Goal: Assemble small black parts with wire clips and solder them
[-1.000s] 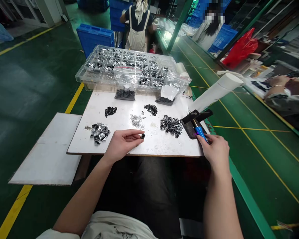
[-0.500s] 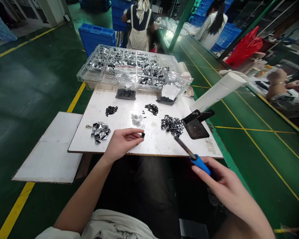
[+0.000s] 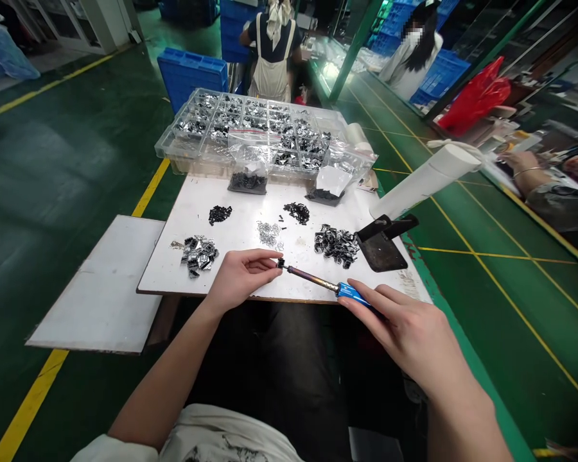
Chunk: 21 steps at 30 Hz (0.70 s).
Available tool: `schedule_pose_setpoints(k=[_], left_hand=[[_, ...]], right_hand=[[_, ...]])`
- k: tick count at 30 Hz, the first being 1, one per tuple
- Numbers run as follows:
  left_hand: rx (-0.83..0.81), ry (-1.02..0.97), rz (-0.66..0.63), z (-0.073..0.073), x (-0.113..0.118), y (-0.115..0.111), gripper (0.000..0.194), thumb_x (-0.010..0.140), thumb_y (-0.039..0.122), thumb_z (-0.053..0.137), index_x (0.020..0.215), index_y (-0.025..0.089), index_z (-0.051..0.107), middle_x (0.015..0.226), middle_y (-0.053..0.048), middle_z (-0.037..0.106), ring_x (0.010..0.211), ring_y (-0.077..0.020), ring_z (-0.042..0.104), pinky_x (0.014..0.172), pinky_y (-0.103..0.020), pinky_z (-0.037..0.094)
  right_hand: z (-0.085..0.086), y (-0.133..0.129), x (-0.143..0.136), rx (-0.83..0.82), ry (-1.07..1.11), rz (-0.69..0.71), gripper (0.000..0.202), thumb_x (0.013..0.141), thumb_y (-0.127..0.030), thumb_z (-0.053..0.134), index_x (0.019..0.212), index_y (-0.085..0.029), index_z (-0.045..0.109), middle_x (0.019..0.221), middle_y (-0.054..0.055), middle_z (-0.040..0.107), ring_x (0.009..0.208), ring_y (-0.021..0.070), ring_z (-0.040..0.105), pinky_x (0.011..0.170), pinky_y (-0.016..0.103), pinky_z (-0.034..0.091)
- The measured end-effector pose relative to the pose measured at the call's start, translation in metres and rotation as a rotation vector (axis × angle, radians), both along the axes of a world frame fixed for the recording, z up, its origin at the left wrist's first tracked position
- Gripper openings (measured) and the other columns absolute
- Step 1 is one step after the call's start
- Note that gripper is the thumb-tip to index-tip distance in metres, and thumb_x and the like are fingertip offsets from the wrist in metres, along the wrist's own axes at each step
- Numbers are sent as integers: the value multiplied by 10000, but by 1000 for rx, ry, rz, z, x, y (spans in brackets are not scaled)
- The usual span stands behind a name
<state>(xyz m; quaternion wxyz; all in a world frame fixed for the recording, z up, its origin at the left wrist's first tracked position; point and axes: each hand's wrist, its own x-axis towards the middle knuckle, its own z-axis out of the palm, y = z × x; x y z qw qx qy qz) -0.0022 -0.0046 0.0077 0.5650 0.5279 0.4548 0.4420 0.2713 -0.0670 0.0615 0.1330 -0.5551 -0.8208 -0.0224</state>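
Note:
Between thumb and fingertips, my left hand [image 3: 241, 277] pinches a small black part [image 3: 280, 263] just above the front of the white board [image 3: 298, 289]. My right hand [image 3: 404, 324] is closed around the blue handle of a soldering iron [image 3: 313, 278]. The iron's tip reaches the small part, touching it or very near it. Left of my left hand lies a pile of shiny metal-and-black pieces [image 3: 200, 255]. A similar pile [image 3: 336, 246] lies beyond the iron. Thin wire-like bits [image 3: 268, 233] and two heaps of small black pieces [image 3: 220, 214], [image 3: 297, 212] sit farther back.
A clear compartment box [image 3: 173, 157] full of shiny parts stands at the back, with two plastic bags [image 3: 248, 183] before it. On the right are a black metal stand [image 3: 383, 250] and a white roll [image 3: 426, 179]. Co-workers [image 3: 272, 51] are beyond.
My right hand has brought the soldering iron left from beside the right-hand pile, so its tip is now at the small black part. My left hand keeps its pinch, nearly still.

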Motion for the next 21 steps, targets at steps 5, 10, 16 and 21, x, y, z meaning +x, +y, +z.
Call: schedule_pose_setpoints(k=[5, 10, 16, 21], left_hand=[[22, 8, -4, -2, -1, 0, 353, 740, 270, 832, 1077, 173, 795, 902, -66, 798, 856, -211, 760, 830, -311, 646], [33, 24, 6, -3, -1, 1, 344, 741, 275, 830, 1068, 175, 796, 889, -66, 800, 848, -218, 764, 828, -323, 649], [20, 20, 18, -1, 0, 1, 340, 728, 252, 839, 1053, 159, 799, 867, -64, 800, 826, -209, 765, 820, -311, 652], [24, 25, 17, -1, -1, 1, 325, 726, 250, 838, 1038, 165, 805, 865, -66, 801, 825, -216, 768, 828, -328, 654]], right_hand=[[-1, 1, -2, -8, -16, -5, 480, 1007, -540, 457, 1210, -195, 721, 780, 67, 697, 626, 186, 675, 581, 291, 434], [-3, 2, -2, -23, -27, 3, 492, 1012, -545, 442, 1215, -191, 716, 741, 53, 677, 600, 184, 663, 581, 299, 424], [-2, 4, -3, -60, -39, 9, 489, 1019, -546, 422, 1195, -197, 716, 732, 51, 671, 589, 188, 654, 591, 300, 410], [2, 7, -4, -99, -13, 32, 433, 1017, -534, 432, 1114, -245, 740, 726, 58, 678, 625, 200, 668, 592, 295, 428]])
